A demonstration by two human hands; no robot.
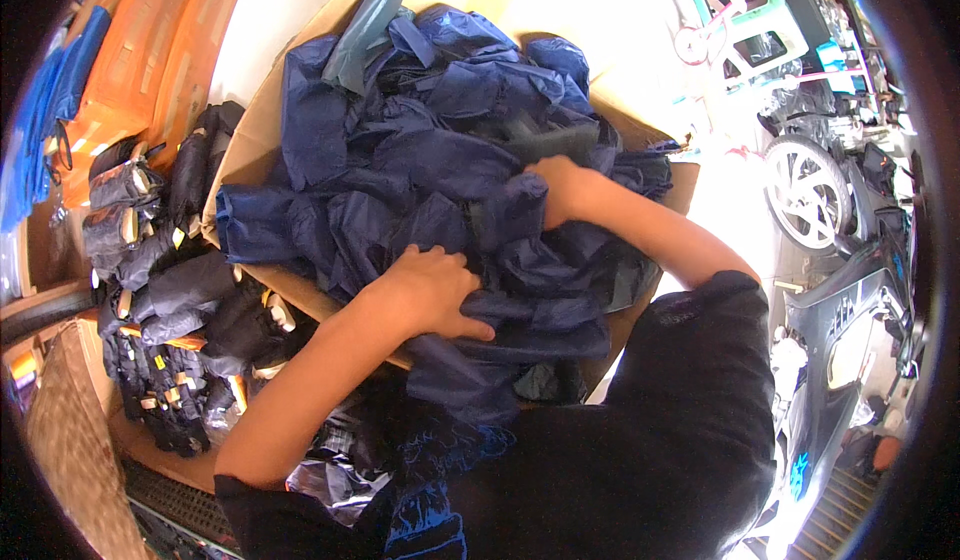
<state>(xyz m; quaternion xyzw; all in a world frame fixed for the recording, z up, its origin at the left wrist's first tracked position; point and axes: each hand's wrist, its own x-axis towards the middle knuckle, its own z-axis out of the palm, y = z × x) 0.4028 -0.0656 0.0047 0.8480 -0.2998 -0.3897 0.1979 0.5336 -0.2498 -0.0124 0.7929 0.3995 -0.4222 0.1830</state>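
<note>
A large heap of crumpled navy fabric pieces [430, 160] fills a cardboard box [245, 155] in front of me. My left hand [430, 295] lies on the near part of the heap, palm down, thumb apart from the fingers. Farther up and to the right, my right hand [562, 188] is closed on a navy fabric piece [515, 205]; some of its fingers are hidden. Just beyond it a dark grey strip [555, 145] looks smeared by motion. A greyish-teal fabric sleeve [368, 35] sticks up at the heap's far left.
Many folded black umbrellas [185, 290] are piled left of the box. Orange containers [150, 60] and blue folded items [75, 90] stand at the far left. To the right are a white-spoked wheel [808, 192], a dark motorbike [835, 330] and a green frame [735, 20].
</note>
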